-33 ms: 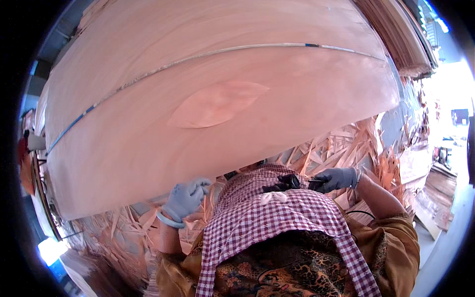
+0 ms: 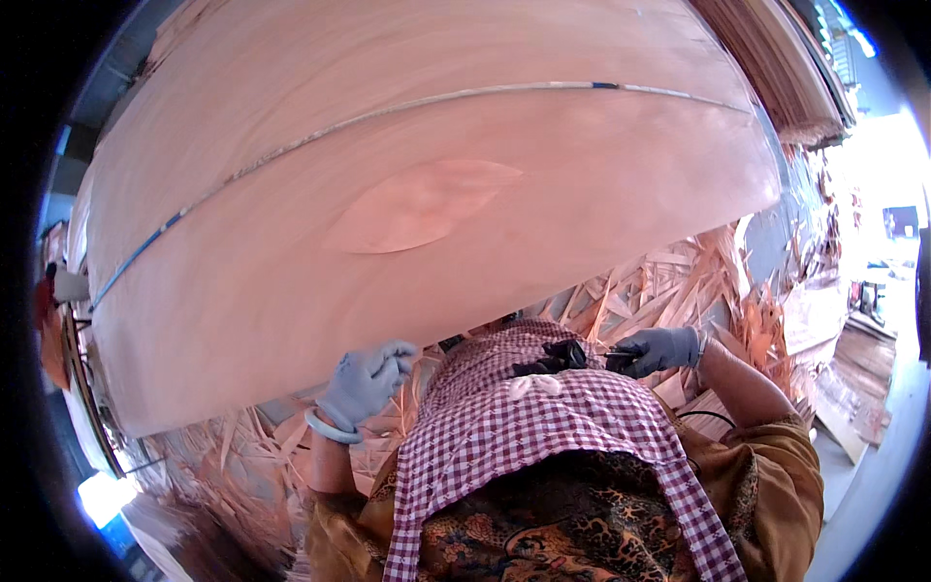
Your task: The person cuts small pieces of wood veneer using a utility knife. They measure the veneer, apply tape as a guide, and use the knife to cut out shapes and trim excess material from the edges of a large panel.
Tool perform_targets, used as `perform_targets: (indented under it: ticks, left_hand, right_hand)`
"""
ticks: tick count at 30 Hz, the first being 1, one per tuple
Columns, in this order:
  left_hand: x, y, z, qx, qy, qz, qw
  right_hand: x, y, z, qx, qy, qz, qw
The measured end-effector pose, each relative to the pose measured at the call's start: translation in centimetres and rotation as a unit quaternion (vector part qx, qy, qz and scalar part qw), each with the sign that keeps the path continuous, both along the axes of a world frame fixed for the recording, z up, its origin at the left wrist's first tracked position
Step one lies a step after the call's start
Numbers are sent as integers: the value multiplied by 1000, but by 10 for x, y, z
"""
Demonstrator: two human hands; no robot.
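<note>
Wood sheet (image 2: 242, 310): its upper part was cut off at the frame's top.
Stack (image 2: 776, 73): its far end was cut off, upper right.
Left hand (image 2: 364, 383): whether its curled fingers held anything was unclear.
Right hand (image 2: 661, 352): its grip partly hid a dark tool (image 2: 621, 362).

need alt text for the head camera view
A broad pinkish wood sheet dominates, with a leaf-shaped patch and a thin blue-and-white rod across it. By its near edge, the gloved left hand is half curled; the gloved right hand holds a small dark object beside a checked apron. Splintered wood strips lie around.
</note>
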State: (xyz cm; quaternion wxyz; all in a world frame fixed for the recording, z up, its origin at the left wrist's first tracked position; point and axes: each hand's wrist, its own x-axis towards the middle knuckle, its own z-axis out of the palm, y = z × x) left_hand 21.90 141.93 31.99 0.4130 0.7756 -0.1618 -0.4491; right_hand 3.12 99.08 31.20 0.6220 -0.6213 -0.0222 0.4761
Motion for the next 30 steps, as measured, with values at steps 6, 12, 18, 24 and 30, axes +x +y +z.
perform_targets:
  ticks: [6, 12, 18, 24, 30]
  left_hand:
    - [-2, -71, 3, -176, 28, 23, 984]
    - [-8, -89, 19, -149, 193, -161, 956]
    - [-4, -84, 16, -117, 242, -132, 954]
    - [-3, -79, 8, -105, 269, -108, 951]
    - [1, -74, 4, -104, 310, -67, 943]
  right_hand:
    - [-39, 1, -34, -56, -15, -46, 997]
    - [-35, -19, -11, -106, 124, -182, 970]
    - [-35, -19, -38, -65, -149, -179, 970]
    - [-55, 18, -79, -38, -129, -144, 980]
    - [-41, -19, -38, 57, 152, -273, 948]
